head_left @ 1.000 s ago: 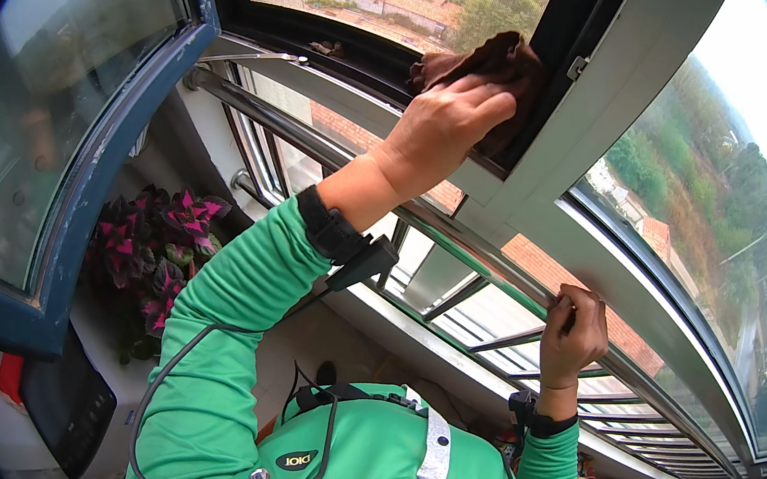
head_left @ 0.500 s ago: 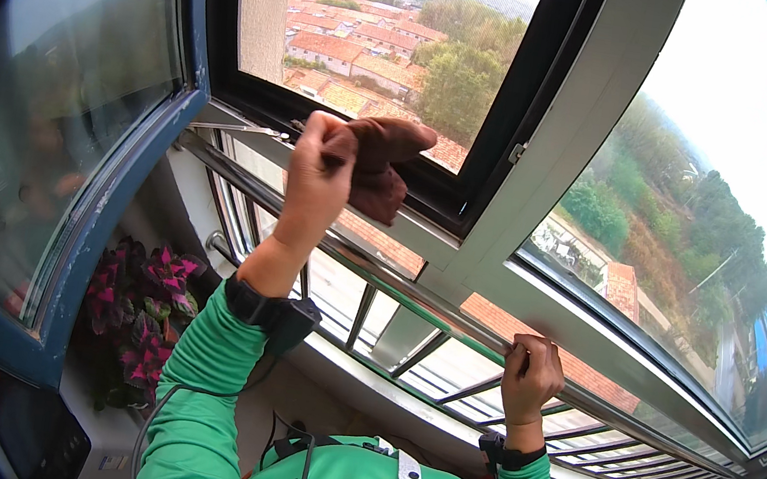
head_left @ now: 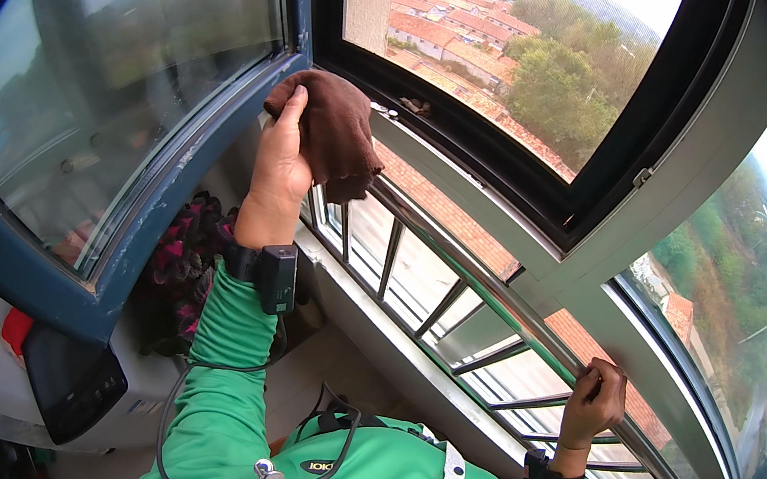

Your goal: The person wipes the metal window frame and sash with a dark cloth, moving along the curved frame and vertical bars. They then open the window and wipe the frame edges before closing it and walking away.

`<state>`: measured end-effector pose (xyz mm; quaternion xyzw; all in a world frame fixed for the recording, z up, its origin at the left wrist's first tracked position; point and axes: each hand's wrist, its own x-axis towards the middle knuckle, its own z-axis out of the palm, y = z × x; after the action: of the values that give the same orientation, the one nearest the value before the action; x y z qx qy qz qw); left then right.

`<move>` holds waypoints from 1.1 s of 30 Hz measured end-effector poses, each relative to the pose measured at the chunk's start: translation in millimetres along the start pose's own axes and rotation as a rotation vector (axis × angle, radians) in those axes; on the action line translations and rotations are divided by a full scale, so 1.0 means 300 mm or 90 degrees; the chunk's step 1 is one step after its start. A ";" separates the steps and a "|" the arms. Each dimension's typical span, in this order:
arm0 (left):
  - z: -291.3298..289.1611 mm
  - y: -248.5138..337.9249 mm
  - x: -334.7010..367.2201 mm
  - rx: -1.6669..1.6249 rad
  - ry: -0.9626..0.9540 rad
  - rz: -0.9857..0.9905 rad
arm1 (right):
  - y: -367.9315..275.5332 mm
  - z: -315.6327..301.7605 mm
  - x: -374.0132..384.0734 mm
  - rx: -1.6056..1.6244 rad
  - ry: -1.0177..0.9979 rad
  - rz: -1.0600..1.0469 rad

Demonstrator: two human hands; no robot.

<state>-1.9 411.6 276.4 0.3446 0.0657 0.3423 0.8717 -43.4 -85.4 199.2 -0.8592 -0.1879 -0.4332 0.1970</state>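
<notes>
A crumpled brown cloth (head_left: 338, 127) is in my left hand (head_left: 279, 168), the thumb pressed on its near face. The cloth hangs at the inner corner where the blue-framed window sash (head_left: 212, 144), swung inward, meets the black window frame (head_left: 499, 172). Part of that corner is hidden behind the cloth. At the right, my right hand (head_left: 596, 403) is closed around the metal rail (head_left: 510, 305), fingers curled over its top.
Below the window, railing bars (head_left: 390, 260) run along a white ledge (head_left: 363, 319). Purple-leaved plants (head_left: 188, 253) stand under the sash. A white appliance with a dark panel (head_left: 77, 393) is at lower left. A small latch (head_left: 642, 177) sits on the frame's right side.
My left hand has carried the cloth left, from the lower window frame to the sash corner. My view has turned left, so the window and my right hand appear farther right.
</notes>
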 end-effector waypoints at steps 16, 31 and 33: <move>-0.062 -0.019 -0.043 -0.067 -0.058 -0.106 | 0.000 0.014 -0.013 0.028 0.007 0.037; 0.068 -0.057 0.187 0.573 0.031 0.350 | -0.001 0.012 -0.012 0.048 0.003 0.043; 0.113 -0.033 0.255 0.975 0.032 0.601 | 0.000 0.010 -0.013 0.048 0.000 0.044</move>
<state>73.4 436.6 304.9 0.8147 0.1463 0.5348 0.1700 -43.6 -84.3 194.4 -0.8572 -0.1738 -0.4190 0.2440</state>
